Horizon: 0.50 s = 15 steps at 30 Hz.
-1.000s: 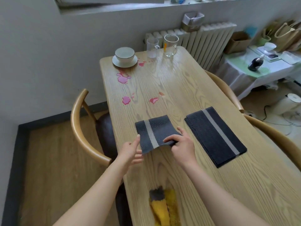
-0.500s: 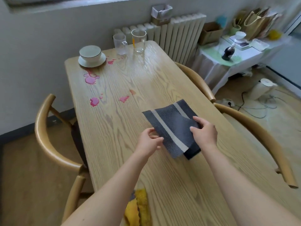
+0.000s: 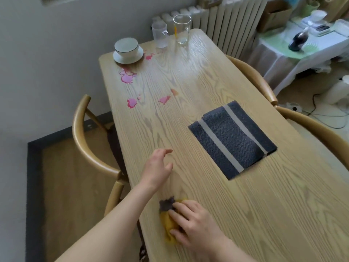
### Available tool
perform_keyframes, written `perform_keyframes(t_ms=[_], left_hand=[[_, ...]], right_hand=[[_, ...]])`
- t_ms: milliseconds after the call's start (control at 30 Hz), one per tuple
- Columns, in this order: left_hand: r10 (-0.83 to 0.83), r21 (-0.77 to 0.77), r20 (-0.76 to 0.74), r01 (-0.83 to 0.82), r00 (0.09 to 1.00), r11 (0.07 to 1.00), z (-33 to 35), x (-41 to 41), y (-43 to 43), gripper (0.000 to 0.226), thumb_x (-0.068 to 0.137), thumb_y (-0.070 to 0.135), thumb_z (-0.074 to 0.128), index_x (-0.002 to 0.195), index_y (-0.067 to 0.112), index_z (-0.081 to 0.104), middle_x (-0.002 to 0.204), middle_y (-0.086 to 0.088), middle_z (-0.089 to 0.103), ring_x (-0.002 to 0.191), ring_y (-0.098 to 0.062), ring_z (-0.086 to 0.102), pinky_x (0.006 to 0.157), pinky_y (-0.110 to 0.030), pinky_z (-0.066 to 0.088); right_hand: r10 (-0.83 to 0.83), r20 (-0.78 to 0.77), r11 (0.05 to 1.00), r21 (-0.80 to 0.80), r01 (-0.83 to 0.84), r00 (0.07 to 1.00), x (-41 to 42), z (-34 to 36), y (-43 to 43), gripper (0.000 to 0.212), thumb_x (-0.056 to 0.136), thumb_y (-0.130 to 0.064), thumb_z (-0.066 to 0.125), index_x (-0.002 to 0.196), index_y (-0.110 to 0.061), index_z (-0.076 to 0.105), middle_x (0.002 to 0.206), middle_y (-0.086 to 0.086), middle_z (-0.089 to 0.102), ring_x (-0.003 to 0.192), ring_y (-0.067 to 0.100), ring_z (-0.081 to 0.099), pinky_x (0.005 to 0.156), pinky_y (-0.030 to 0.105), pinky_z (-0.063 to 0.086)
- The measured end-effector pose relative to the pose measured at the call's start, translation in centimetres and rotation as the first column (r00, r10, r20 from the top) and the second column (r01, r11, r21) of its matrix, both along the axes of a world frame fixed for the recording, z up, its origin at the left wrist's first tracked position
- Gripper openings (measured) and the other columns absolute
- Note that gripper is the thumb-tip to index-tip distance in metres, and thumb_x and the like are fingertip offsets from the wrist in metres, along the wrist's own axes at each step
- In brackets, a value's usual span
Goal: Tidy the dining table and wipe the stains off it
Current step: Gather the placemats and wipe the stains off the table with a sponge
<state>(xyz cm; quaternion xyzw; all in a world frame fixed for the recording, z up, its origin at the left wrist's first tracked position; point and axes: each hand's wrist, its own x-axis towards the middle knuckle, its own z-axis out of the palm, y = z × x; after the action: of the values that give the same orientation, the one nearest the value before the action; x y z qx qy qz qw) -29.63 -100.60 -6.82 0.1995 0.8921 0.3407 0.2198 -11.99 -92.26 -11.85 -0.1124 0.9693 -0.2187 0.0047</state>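
On the near edge of the wooden dining table (image 3: 255, 214) lies a yellow cloth (image 3: 167, 223) with a dark grey end. The right hand (image 3: 196, 226) is on top of it, the fingers (image 3: 178, 212) curled over the cloth and the thumb pressed against its near side, so the hand is clamped on the cloth. The left hand (image 3: 157, 167) is just beyond it, above the bare wood, with the fingers spread apart and relaxed, and it holds nothing. To the right, well apart from both hands, two dark placemats (image 3: 234, 142) with a light grey stripe lie flat, one on top of the other, the upper one a little shifted toward the person. Farther away, on the left half of the table, there are several pink stains (image 3: 127, 77), the biggest one just in front of a white bowl (image 3: 126, 46) that stands on a saucer (image 3: 130, 59) at the far left corner. Beside the bowl, at the far edge, stand a glass mug (image 3: 160, 36) and a taller glass (image 3: 181, 30), close together. A wooden chair (image 3: 83, 137) stands at the left side of the table.
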Motion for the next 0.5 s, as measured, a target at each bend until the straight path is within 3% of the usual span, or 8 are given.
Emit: perform_keyframes(t_ms=[100,167,267,367,433,467,500], left_hand=[[-0.006,0.018,-0.048,0.007,0.999,1.0,0.3,-0.8,-2.2,0.039,0.091,0.019,0.058,0.129,0.021,0.052,0.129,0.005,0.051,0.122,-0.009,0.047,0.103,-0.028,0.04],[-0.005,0.027,-0.062,0.006,0.998,1.0,0.3,-1.4,-3.3,0.039,0.091,0.018,0.058,0.13,0.021,0.052,0.13,0.005,0.051,0.124,-0.01,0.045,0.105,-0.028,0.038],[-0.039,0.003,-0.095,0.039,0.995,0.999,0.0,-2.7,-4.6,0.039,0.091,0.019,0.058,0.13,0.023,0.052,0.131,0.006,0.05,0.126,-0.009,0.044,0.105,-0.026,0.037],[-0.083,0.015,-0.122,0.086,0.989,0.996,0.3,-5.9,-6.7,0.038,0.09,0.019,0.059,0.127,0.023,0.054,0.13,0.006,0.052,0.125,-0.01,0.045,0.099,-0.022,0.036],[-0.105,0.022,-0.132,0.109,0.986,0.994,0.7,-8.1,-7.9,0.037,0.089,0.017,0.059,0.126,0.02,0.056,0.129,0.004,0.053,0.124,-0.012,0.046,0.1,-0.026,0.037],[-0.116,0.025,-0.129,0.121,0.985,0.992,0.9,-9.6,-8.9,0.037,0.089,0.017,0.059,0.126,0.02,0.056,0.13,0.004,0.052,0.125,-0.012,0.046,0.102,-0.027,0.038],[-0.138,0.024,-0.133,0.142,0.982,0.99,1.0,-11.0,-10.1,0.037,0.089,0.017,0.059,0.127,0.021,0.055,0.131,0.005,0.051,0.126,-0.012,0.045,0.103,-0.027,0.038]], right_hand=[[-0.108,-0.077,0.99,0.086,0.115,0.991,-2.8,0.1,0.5,0.035,0.089,-0.042,0.052,0.105,-0.018,0.072,0.107,0.001,0.069,0.095,0.02,0.062,0.083,0.033,0.053],[-0.226,-0.048,0.966,0.114,0.23,0.973,-5.3,0.9,0.4,0.033,0.087,-0.037,0.05,0.101,-0.019,0.073,0.101,-0.001,0.07,0.089,0.02,0.064,0.077,0.032,0.055],[-0.407,0.02,0.899,0.186,0.397,0.913,-8.8,1.9,-0.3,0.013,0.075,-0.027,0.068,0.086,-0.02,0.071,0.087,-0.003,0.068,0.077,0.021,0.064,0.062,0.033,0.055],[-0.572,0.059,0.801,0.254,0.542,0.818,-10.7,2.0,-2.2,0.014,0.071,-0.024,0.077,0.084,-0.019,0.072,0.086,-0.001,0.069,0.076,0.022,0.065,0.059,0.033,0.053],[-0.653,0.1,0.745,0.265,0.612,0.751,-10.4,2.1,-3.8,0.033,0.081,-0.037,0.069,0.107,-0.017,0.071,0.11,0.002,0.069,0.1,0.022,0.065,0.077,0.035,0.055],[-0.684,0.14,0.721,0.273,0.637,0.716,-10.5,2.0,-4.9,0.047,0.088,-0.042,0.059,0.127,-0.016,0.061,0.132,0.003,0.059,0.12,0.022,0.056,0.095,0.035,0.048],[-0.704,0.176,0.706,0.276,0.652,0.688,-10.8,1.7,-6.0,0.056,0.095,-0.043,0.047,0.143,-0.016,0.042,0.15,0.002,0.041,0.138,0.02,0.038,0.11,0.032,0.032]])
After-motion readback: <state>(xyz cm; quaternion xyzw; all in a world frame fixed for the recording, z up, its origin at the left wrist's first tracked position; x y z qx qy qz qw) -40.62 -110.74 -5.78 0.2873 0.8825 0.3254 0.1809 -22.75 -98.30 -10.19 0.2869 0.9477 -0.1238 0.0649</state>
